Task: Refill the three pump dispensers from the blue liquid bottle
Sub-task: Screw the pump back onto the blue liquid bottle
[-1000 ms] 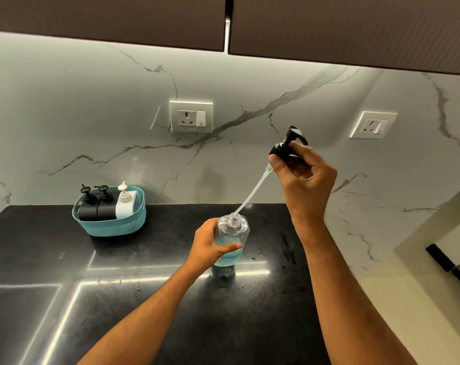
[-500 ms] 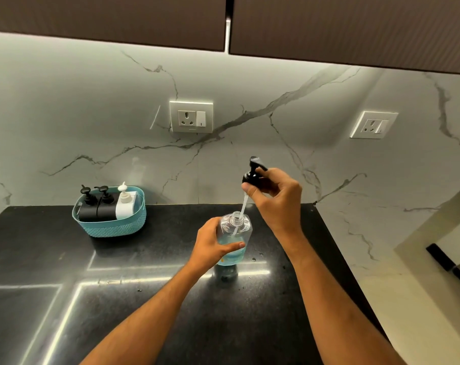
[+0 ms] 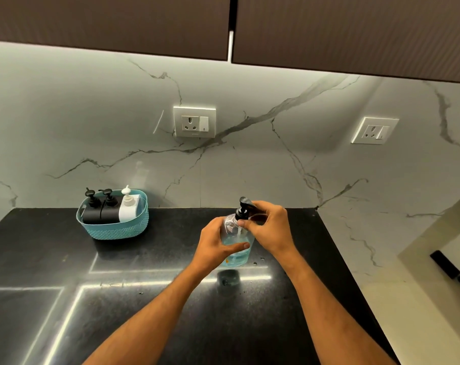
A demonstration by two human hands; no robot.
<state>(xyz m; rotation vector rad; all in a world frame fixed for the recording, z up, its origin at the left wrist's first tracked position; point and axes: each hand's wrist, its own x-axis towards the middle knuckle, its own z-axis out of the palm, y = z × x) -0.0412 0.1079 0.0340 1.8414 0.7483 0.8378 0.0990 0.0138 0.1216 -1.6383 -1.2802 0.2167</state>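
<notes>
With the blue liquid bottle [image 3: 235, 243] standing at the counter's [image 3: 65, 259] centre, basket [image 3: 113, 230] at ten o'clock, the left hand [image 3: 218, 246] gripped its body while the right hand [image 3: 269, 227] pinched the pump head [image 3: 242, 210]; seating it squarely before twisting seemed wise.

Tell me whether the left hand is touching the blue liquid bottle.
Touching. The head view shows the left hand wrapped around the blue liquid bottle, its thumb lying across the clear front wall, while the right hand grips the black pump head.
</notes>
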